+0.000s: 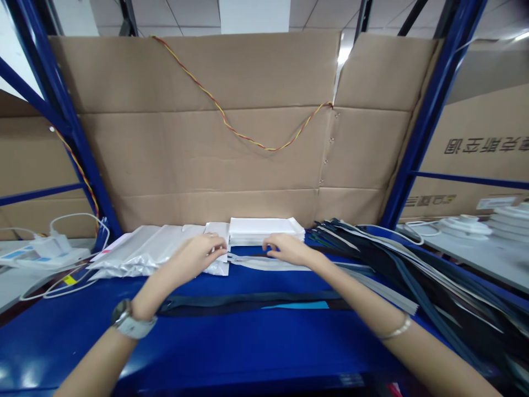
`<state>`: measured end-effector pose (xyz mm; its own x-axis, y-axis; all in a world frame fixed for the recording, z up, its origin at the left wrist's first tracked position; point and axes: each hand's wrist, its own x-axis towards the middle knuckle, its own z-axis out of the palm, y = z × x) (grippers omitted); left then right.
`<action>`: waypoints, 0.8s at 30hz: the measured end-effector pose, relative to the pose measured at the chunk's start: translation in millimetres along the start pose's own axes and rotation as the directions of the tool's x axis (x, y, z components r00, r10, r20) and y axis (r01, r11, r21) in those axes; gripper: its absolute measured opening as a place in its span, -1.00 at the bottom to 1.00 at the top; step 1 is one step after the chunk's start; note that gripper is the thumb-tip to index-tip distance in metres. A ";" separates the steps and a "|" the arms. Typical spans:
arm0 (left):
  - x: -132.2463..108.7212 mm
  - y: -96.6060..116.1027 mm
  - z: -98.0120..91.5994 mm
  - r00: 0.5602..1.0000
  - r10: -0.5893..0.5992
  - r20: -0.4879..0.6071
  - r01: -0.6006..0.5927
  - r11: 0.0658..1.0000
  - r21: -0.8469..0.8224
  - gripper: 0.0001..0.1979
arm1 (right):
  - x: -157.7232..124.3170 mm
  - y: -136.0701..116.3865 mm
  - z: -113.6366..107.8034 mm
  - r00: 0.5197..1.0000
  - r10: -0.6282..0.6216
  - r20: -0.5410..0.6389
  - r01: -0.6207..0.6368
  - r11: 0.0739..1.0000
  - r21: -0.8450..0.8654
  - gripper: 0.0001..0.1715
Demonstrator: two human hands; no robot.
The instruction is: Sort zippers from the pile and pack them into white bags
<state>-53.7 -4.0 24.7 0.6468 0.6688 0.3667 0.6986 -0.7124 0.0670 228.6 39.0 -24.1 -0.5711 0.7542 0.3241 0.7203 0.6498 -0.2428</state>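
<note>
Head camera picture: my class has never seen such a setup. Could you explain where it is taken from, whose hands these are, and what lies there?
There is no machine, just a person's bare left hand and right hand. The camera sits on that person's head, looking forward and down. On the blue surface lie plastic-wrapped packets at left, a white stack at the back, and long dark strips in front. Both hands are loosely curled; neither visibly holds anything. Cardboard stands behind.

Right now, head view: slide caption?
Left hand by the white packets, right hand by the white stack, over a blue tabletop.
</note>
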 end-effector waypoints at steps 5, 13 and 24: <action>20.3 8.5 43.6 0.996 -0.009 -0.089 0.014 0.998 0.057 -0.81 | 28.8 3.8 54.4 1.000 0.012 0.021 -0.014 0.994 0.110 -0.86; 11.0 5.0 60.7 0.983 -0.018 -0.182 0.053 0.981 0.189 -0.78 | 23.3 15.0 58.7 0.996 0.068 -0.064 -0.051 0.969 0.243 -0.82; 8.3 -5.8 69.9 0.990 -0.019 -0.143 0.042 0.987 0.157 -0.81 | 19.9 15.7 67.6 0.995 0.096 -0.038 -0.079 0.944 0.320 -0.83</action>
<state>-31.0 20.6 -37.5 0.5829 0.6452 0.4940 0.7644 -0.6416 -0.0638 202.0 70.7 -83.2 -0.4837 0.8092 0.3334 0.5997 0.5839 -0.5472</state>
